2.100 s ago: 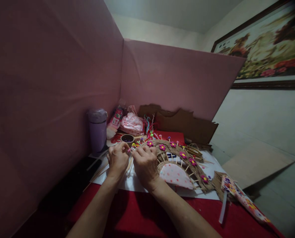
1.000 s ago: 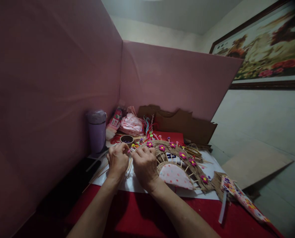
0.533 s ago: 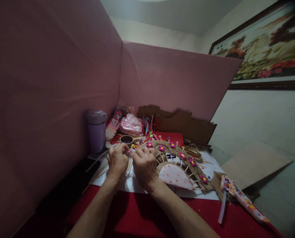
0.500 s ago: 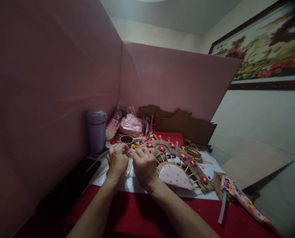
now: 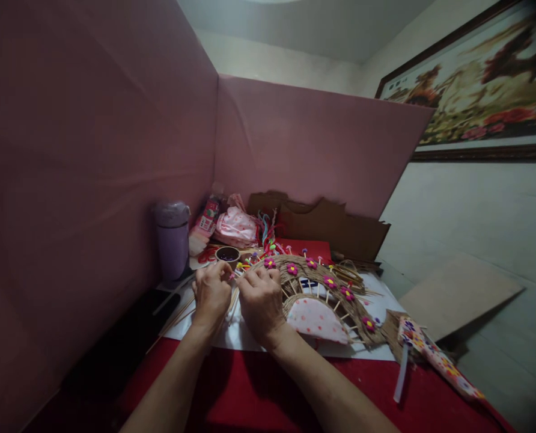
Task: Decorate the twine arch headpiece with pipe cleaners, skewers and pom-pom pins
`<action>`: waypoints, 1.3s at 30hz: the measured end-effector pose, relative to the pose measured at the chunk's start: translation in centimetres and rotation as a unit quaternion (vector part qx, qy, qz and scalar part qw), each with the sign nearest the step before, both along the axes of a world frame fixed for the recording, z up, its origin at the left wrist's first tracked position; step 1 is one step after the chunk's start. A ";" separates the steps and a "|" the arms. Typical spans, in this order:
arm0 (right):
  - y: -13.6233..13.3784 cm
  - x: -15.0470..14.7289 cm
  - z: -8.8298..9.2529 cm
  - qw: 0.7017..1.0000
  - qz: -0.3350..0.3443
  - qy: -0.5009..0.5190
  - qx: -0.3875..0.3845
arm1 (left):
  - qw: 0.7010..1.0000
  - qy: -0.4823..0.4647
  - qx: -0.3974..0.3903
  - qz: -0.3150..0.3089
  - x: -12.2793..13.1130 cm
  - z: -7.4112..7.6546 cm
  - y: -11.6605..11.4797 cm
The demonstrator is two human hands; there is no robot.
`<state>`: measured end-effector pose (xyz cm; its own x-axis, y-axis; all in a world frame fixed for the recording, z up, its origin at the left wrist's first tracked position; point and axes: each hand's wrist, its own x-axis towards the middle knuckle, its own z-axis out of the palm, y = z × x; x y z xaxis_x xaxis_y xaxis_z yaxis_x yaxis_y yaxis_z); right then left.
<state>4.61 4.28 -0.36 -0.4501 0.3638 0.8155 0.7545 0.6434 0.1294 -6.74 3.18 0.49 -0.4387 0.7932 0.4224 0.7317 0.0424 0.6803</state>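
A fan-shaped craft piece (image 5: 306, 269) lies on a white sheet, its brown twine-wrapped arch dotted with pink, yellow-centred flowers. Thin sticks join the arch to a half-round, pink-dotted cloth panel (image 5: 315, 319). My right hand (image 5: 261, 300) is closed over the arch's left end, its fingertips curled out of sight. Just left of it, my left hand (image 5: 211, 294) pinches at a small pink flower-like piece (image 5: 232, 276) by the arch's edge. Sticks with small coloured tips stand out along the outer rim. Loose sticks (image 5: 178, 316) lie left of and beneath my hands.
Behind my hands are a cup of dark contents (image 5: 227, 254), a dotted cloth bundle (image 5: 236, 227) and a purple tumbler (image 5: 173, 243). Torn cardboard (image 5: 313, 219) leans at the back. A flower-patterned handle-like strip (image 5: 439, 358) and a glue stick (image 5: 401, 374) lie right, over red cloth (image 5: 232, 391).
The whole view shifts slightly to the left. My hands keep nearly the same pose at the arch's left end; nothing is visibly taken up or let go.
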 end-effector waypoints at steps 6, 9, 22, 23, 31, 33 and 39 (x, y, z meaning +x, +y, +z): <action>0.0 0.0 0.1 1.000 -0.001 -0.003 -0.001 | 1.000 0.007 -0.002 0.007 0.1 0.2 -0.2; 0.0 0.1 0.0 1.000 -0.001 -0.007 -0.006 | 1.000 0.010 -0.005 0.007 0.1 0.2 -0.2; -0.1 0.2 0.2 1.000 -0.003 -0.004 -0.007 | 1.000 -0.006 0.015 0.003 -0.2 -0.1 0.1; -0.1 0.2 0.2 1.000 -0.003 -0.005 -0.009 | 1.000 -0.007 0.017 0.003 -0.2 -0.1 0.1; 0.0 0.2 0.1 1.000 -0.009 -0.007 -0.011 | 1.000 -0.008 0.029 0.004 -0.2 0.1 -0.2; 0.0 0.2 0.0 1.000 -0.010 -0.006 -0.012 | 0.999 -0.014 0.029 0.017 -0.2 0.2 -0.2; 0.1 0.2 -0.1 1.000 -0.008 -0.003 -0.012 | 0.999 -0.019 0.019 0.030 -0.1 0.4 -0.3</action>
